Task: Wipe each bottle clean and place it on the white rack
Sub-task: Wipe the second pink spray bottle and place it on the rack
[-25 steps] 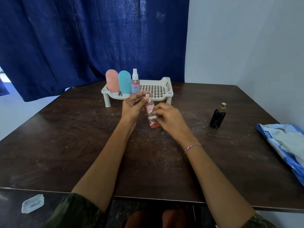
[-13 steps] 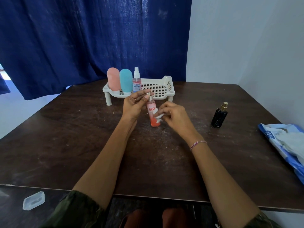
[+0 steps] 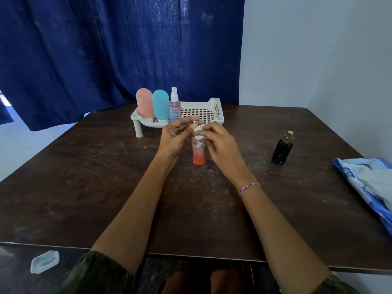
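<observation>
Table (image 3: 84, 187) carries the white rack (image 3: 214, 115) at its far side. Nearer, my left hand (image 3: 176, 136) pinches the top of the upright orange bottle (image 3: 198, 155), while my right hand (image 3: 220, 143) holds a white wipe (image 3: 199, 137) against it.

bottle (image 3: 198, 156) top: hid by wipe (image 3: 199, 137) | blue pkt (image 3: 365, 179): cut off R edge

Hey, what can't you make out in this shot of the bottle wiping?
Head view only:
1. Orange bottle: cap and most of its label hidden by the left hand, right hand and white wipe.
2. Spray bottle on the white rack: label print too small to read.
3. Blue and white packet: cut off by the right edge.
</observation>
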